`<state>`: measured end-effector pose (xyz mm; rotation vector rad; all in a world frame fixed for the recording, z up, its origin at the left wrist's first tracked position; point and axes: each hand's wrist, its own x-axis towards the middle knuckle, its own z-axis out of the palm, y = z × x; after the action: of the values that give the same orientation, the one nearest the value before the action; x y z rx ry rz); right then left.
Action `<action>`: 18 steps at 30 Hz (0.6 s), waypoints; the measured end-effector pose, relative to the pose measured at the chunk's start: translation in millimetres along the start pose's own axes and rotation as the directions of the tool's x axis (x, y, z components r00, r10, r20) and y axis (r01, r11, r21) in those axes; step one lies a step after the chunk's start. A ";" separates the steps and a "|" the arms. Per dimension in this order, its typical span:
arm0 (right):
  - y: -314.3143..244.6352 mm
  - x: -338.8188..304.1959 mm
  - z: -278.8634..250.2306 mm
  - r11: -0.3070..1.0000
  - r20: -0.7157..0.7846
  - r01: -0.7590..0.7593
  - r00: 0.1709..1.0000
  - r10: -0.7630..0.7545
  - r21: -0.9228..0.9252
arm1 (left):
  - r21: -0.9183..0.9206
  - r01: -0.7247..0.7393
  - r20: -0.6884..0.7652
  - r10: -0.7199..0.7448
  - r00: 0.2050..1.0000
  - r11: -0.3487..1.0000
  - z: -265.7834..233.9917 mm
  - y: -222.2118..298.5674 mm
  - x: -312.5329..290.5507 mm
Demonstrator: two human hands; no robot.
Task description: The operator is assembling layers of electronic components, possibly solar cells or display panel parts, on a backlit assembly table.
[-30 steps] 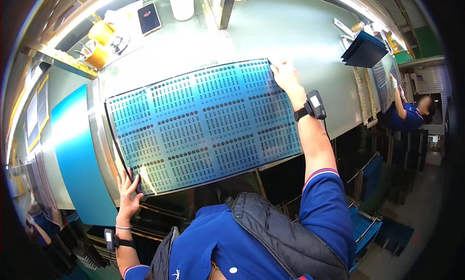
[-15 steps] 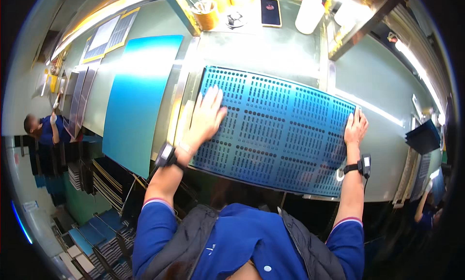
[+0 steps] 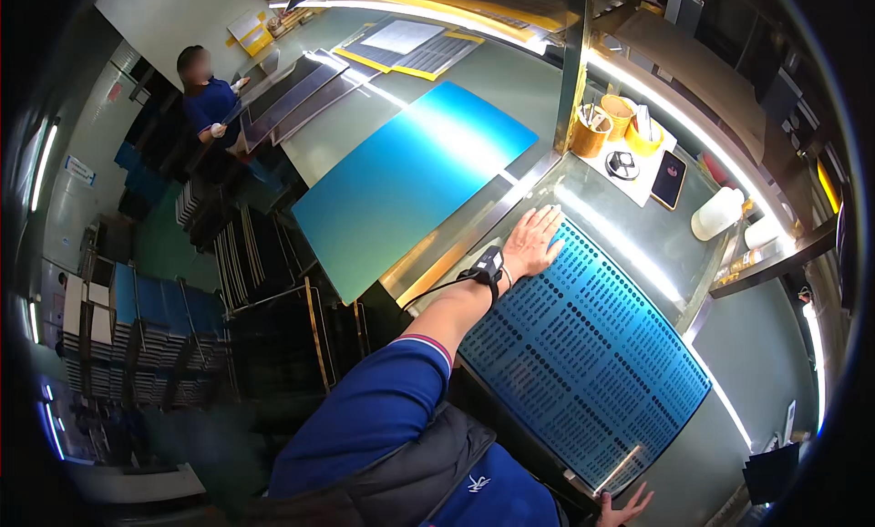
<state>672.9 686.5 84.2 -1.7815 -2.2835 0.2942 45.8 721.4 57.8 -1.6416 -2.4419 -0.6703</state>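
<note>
Left hand (image 3: 531,244) flat, left arm (image 3: 448,318) outstretched, right hand (image 3: 624,512) splayed.

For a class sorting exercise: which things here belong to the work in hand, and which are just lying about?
In use: patterned blue panel; left hand flat on it; right hand by its edge.
Apparently lying about: phone; white bottle; plain blue sheet (role unclear).

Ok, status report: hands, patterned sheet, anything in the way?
Left hand open, laid over upper-left edge of patterned blue sheet. Right hand open by its bottom corner, contact unclear. Plain blue sheet to the left, apart; no obstruction evident.
</note>
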 end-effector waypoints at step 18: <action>-144.4 82.4 -40.8 0.919 0.430 0.395 0.833 -0.349 -0.017 | 0.091 0.027 0.127 -0.039 0.991 0.995 5.0 -2.4 -20.3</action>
<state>532.4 732.3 170.6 -1.3613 -2.9363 0.5346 52.5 705.6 45.7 -1.6628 -2.5524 -0.4652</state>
